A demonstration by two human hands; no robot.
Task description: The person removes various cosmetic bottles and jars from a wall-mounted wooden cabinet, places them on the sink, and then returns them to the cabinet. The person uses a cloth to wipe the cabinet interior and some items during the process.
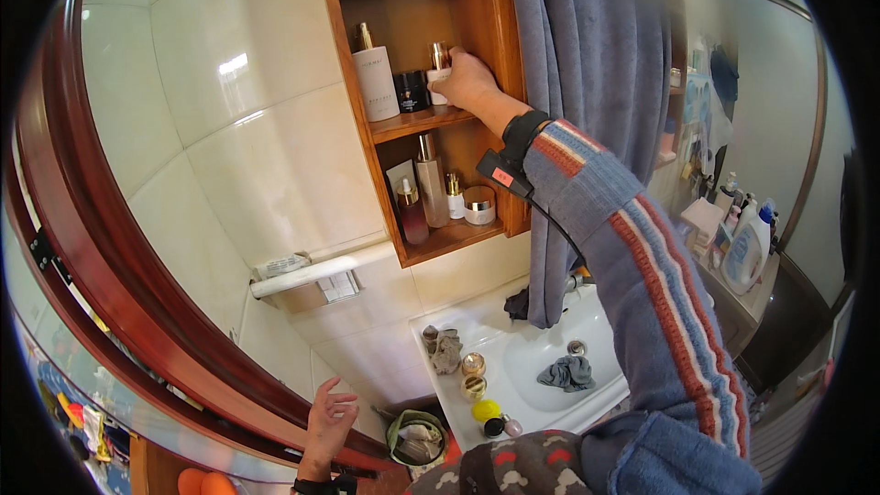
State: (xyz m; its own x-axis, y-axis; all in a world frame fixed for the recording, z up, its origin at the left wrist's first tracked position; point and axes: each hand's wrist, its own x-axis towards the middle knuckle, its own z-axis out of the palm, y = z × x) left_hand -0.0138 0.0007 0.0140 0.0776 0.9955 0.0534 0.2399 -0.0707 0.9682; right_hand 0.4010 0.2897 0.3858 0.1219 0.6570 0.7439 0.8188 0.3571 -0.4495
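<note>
The right hand (466, 80) reached up into the wooden shelf (423, 119) and was closed around a small white bottle (438, 82) with a shiny cap, which stood at the right end of the shelf's middle board. The left hand (328, 422) hung low, well below the shelf and near the tiled wall, with its fingers spread open and nothing in it.

On that same middle board, left of the gripped bottle, stood a black jar (412, 90) and, further left, a tall white bottle (376, 81) with a gold top and a faint grey label. The board below carried four things: a pink bottle (412, 213), a taller beige bottle (432, 185), a small gold-capped bottle (454, 197) and a round cream jar (478, 205), with a flat pale box standing behind them.

Under the shelf, the white sink (550, 362) held a grey cloth (566, 372). On the rim to its left sat two gold round lids (473, 376), a yellow ball (486, 410) and a crumpled brownish rag (446, 351). A blue curtain (587, 82) hung just right of the shelf. A white roll holder (312, 273) was fixed to the tiles down-left of the shelf.
</note>
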